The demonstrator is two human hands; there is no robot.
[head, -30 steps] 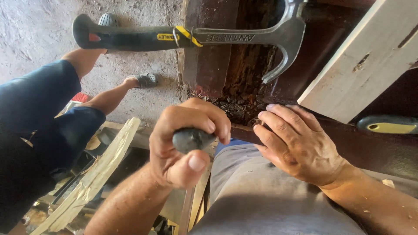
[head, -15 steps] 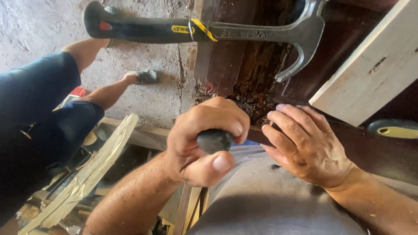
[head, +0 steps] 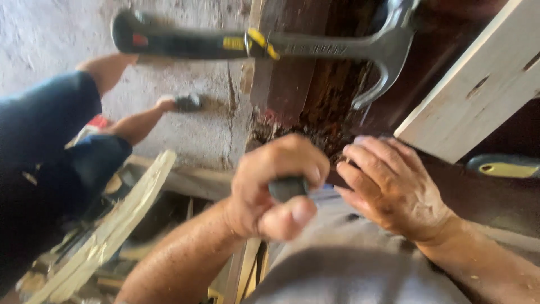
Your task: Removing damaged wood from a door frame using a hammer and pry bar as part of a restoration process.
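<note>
While the left hand (head: 275, 188) grips a dark handle (head: 288, 187) tight, the right hand (head: 394, 188), fingers loosely spread, should steady the rotten wood (head: 332, 95).

Daylight fell evenly and bright on the concrete wall (head: 185, 129); the dark wood (head: 332, 84) lay in shadow. Motion blur smeared the whole frame, worst on the left hand (head: 278, 188).
</note>
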